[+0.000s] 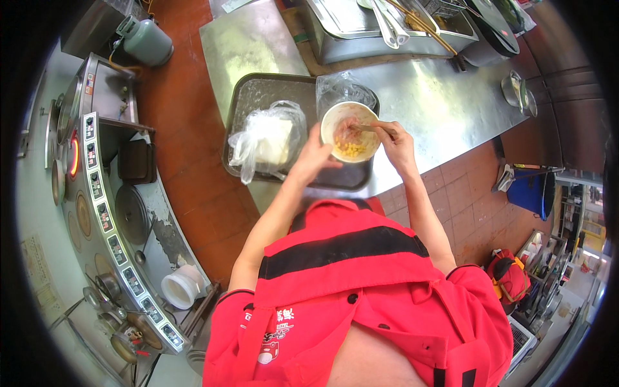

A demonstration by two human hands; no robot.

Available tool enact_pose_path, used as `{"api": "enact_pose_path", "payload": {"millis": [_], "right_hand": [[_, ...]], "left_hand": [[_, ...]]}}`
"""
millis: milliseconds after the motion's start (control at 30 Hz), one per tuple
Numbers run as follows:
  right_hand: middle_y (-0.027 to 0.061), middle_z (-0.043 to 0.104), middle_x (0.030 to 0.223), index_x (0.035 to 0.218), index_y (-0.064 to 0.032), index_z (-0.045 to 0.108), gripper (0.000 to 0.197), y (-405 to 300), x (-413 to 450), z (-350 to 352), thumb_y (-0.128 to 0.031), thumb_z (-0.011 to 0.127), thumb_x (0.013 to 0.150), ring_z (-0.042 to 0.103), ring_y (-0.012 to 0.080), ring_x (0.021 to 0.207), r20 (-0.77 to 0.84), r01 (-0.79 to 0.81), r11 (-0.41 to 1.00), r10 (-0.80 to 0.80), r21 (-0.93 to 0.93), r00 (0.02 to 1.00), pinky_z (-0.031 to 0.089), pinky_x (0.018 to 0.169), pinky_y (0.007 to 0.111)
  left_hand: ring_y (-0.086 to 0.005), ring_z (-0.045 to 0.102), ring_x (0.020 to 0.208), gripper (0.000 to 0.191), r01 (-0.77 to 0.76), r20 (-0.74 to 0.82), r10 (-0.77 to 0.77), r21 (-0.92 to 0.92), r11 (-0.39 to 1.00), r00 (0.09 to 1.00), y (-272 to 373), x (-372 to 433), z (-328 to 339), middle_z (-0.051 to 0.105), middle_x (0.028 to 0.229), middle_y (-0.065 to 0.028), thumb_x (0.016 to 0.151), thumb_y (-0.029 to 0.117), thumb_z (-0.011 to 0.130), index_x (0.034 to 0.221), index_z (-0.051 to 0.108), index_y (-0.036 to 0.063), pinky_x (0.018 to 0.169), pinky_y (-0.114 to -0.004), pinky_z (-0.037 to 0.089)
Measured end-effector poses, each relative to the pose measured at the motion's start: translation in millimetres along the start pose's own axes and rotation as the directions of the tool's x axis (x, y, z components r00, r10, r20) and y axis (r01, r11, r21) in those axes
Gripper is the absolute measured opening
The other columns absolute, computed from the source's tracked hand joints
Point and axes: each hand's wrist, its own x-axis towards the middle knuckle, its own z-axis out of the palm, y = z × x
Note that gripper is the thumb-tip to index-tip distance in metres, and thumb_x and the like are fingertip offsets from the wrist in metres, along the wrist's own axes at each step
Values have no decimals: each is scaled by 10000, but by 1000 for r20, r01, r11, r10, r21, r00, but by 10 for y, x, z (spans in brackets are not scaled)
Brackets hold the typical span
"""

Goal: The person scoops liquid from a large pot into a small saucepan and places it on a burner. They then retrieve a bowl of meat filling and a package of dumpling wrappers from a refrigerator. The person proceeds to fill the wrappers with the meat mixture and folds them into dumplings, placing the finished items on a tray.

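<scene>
My left hand (316, 155) holds the near left side of a white bowl (330, 116), tilted towards me above a dark tray (251, 92). Inside the bowl are a pinkish minced filling (346, 129) and yellow corn kernels (350, 149). In my right hand (397, 142) is the handle of a thin utensil (365, 128), its tip in the pink filling; its exact kind is hard to tell. On the tray's left half lies a clear plastic bag with a pale block-like stack (273, 140) in it. Another clear plastic bag (346, 89) lies behind the bowl.
Beneath the tray is a steel worktable (435, 101). At its back stands a steel food container (333, 46) with ladles (387, 29) and chopsticks (435, 36) on top. Small metal bowls (512, 89) sit far right. To the left runs a cooking range (104, 213) with a glowing element (74, 157).
</scene>
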Motion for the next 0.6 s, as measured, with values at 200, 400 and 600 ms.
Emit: {"api": "enact_pose_path", "payload": {"millis": [200, 400, 600], "right_hand": [[19, 642, 839, 1019, -1, 654, 149, 88, 38, -77, -77, 570, 922, 574, 86, 718, 10, -127, 939, 131, 319, 991, 481, 661, 235], [64, 574, 776, 998, -15, 665, 143, 192, 66, -34, -23, 583, 881, 604, 120, 687, 23, 71, 996, -69, -61, 997, 469, 638, 237], [68, 580, 808, 1001, -14, 669, 154, -152, -14, -117, -9, 571, 882, 617, 129, 695, 17, -19, 999, 18, 36, 1000, 476, 640, 239]], "left_hand": [[-144, 563, 748, 656, 48, 3, -48, -31, 998, 999, 61, -21, 25, 479, 1096, -102, 823, -8, 391, 1434, 184, 111, 692, -382, 591], [-144, 563, 749, 657, 28, 10, -28, -29, 999, 1000, 27, -6, 20, 479, 1098, -100, 821, -11, 390, 1434, 183, 107, 696, -382, 591], [-148, 563, 759, 670, 24, -4, -24, -62, 998, 1000, 13, 3, 49, 484, 1124, -109, 826, -6, 393, 1440, 149, 103, 709, -385, 589]]}}
